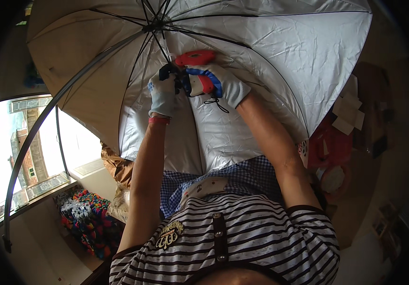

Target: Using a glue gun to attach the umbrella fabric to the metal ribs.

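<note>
An open umbrella (pixel 330 40) with a silver lining lies across my lap, its underside facing me. Dark ribs spread from its hub (pixel 157 25). My left hand (pixel 163 88), in a white glove with dark blue fingertips, is closed at a rib on the umbrella; the exact pinch point is hard to see. Close beside it, my right hand (pixel 221 85), in a white and blue glove, wraps round a red-and-white hand-held device (pixel 207 84) with a thin black cord loop (pixel 217 104). Another red part (pixel 195 58) shows just above my right fingers; whether it belongs to the device I cannot tell.
The umbrella's long curved shaft (pixel 38 128) reaches down to the left, in front of a bright window (pixel 4 142). A heap of multicoloured knitted fabric (pixel 88 218) and crumpled brown material (pixel 116 164) lie at left. On the right are a red container (pixel 330 147) and pale cards (pixel 348 111).
</note>
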Demonstrator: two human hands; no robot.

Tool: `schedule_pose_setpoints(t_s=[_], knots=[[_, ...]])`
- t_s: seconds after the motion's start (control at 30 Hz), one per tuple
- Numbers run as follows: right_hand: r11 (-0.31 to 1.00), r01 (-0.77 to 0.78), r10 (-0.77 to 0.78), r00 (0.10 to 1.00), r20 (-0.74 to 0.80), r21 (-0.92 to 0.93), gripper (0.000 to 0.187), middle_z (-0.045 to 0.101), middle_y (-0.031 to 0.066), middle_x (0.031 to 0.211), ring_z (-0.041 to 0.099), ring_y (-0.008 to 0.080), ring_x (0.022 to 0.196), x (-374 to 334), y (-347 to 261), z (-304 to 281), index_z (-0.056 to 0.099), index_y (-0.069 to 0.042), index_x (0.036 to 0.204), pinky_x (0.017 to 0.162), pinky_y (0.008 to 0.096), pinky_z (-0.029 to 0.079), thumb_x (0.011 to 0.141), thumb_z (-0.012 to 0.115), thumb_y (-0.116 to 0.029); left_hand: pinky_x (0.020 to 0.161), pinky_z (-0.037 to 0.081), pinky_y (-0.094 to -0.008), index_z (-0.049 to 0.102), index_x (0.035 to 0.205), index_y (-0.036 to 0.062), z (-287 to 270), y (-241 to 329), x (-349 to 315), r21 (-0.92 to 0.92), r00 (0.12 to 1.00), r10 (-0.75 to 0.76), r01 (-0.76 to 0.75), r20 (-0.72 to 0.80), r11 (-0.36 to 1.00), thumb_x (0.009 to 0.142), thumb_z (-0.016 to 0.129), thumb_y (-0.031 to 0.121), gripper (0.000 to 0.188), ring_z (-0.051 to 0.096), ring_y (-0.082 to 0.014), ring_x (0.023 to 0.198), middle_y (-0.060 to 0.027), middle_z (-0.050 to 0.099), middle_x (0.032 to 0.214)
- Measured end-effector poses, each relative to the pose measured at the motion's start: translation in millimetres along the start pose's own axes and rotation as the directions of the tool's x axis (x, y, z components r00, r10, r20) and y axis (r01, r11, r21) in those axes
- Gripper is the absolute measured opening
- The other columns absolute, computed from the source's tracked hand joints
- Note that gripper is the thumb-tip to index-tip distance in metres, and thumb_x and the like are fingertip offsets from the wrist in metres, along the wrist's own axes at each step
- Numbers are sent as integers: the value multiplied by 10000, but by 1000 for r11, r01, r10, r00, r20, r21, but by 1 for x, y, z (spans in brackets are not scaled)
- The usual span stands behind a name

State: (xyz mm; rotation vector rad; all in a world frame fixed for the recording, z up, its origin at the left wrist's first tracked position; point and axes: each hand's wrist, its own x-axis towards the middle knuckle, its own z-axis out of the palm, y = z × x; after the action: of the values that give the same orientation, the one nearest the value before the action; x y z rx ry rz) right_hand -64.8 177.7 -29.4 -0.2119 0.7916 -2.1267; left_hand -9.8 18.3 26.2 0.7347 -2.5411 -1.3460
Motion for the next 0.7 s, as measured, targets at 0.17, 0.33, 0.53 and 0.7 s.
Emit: schedule_pose_setpoints(t_s=[0.17,0.33,0.53,0.7], knots=[[995,-28,24,998,50,91,268,687,51,1062,661,137,939,7,12,-15,602,-35,1175,836,273,533,955,567,-183,440,464,-254,701,1018,20,-1,0,-2,-129,999,9,-2,47,992,877,585,61,187,593,-96,529,-50,670,717],[994,50,-46,998,46,-99,296,693,56,1053,666,131,923,2,13,-8,599,-23,1189,828,266,542,948,575,-194,447,451,-242,698,1016,22,-4,2,-4,-121,994,83,-74,71,990,884,575,54,184,581,-88,525,-42,664,709],[991,-115,114,993,8,74,291,693,76,1022,674,148,875,-6,-14,11,605,-10,1198,758,281,529,951,571,-160,455,450,-243,692,1006,16,-5,9,-8,-31,992,104,-102,76,994,892,583,100,178,591,-104,532,-41,649,693],[943,-222,135,937,-323,-250,297,696,23,949,649,116,715,16,-11,19,648,-27,1114,645,243,536,931,611,-258,496,481,-292,690,974,27,-8,2,-4,-24,995,-3,6,103,1000,881,594,147,180,628,-154,559,-84,657,684]])
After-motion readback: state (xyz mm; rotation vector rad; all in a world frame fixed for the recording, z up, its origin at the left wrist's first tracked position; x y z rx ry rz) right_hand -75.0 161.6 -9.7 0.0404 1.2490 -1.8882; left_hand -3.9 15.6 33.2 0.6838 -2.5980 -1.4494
